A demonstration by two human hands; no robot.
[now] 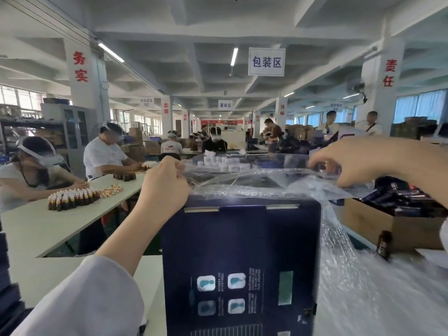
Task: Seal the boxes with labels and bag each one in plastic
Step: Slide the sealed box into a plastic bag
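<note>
dark blue box [240, 263] running off the bottom edge, its small print blurring past reading | right hand [358, 161] smearing, its fingertips showing only hazily through the plastic bag [254, 187] | bag's right folds streaking into blur | cardboard carton [388, 229] at right being cut by the edge, its dark contents blurring together

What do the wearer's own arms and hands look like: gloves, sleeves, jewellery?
No gloves, rings or watch show on the left hand or right hand. The left arm wears a loose, pale grey long sleeve, its cuff partway up the forearm. The right forearm shows no sleeve; a pale sliver at the frame edge may be one.
</note>
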